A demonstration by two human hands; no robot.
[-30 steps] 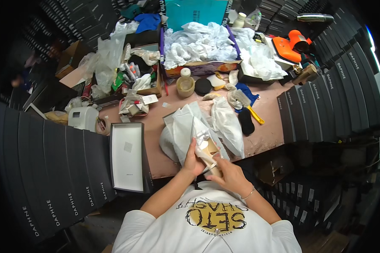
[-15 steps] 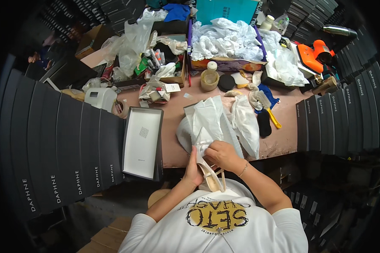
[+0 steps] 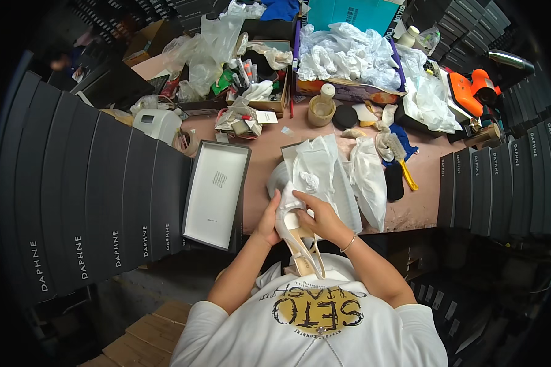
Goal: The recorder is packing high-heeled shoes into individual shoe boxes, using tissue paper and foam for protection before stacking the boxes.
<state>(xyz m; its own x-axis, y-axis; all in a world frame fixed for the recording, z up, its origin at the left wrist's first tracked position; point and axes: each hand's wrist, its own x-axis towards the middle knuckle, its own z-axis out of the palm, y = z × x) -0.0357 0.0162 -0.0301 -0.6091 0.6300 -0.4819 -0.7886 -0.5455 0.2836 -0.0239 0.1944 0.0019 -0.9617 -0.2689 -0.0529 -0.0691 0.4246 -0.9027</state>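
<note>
I hold a white slingback heeled shoe (image 3: 298,240) with a beige insole just in front of my chest, at the table's near edge. My left hand (image 3: 268,219) grips its left side. My right hand (image 3: 320,217) lies over the toe end, fingers pressing on white tissue paper (image 3: 288,205) at the toe. Beyond the hands, white plastic and tissue wrappings (image 3: 324,171) lie spread on the pink table (image 3: 260,162). An open empty shoe-box lid (image 3: 217,194) with a white inside sits to the left.
Stacks of black shoe boxes (image 3: 98,202) stand at the left, more of them (image 3: 496,189) at the right. At the back: a box of crumpled white paper (image 3: 346,58), a tape roll (image 3: 320,110), a brush (image 3: 401,156), an orange tool (image 3: 471,88), clutter of small bottles.
The view has shifted so the table sits higher and farther right. The shoe has come down closer to my chest, and my right hand has moved over its toe end.
</note>
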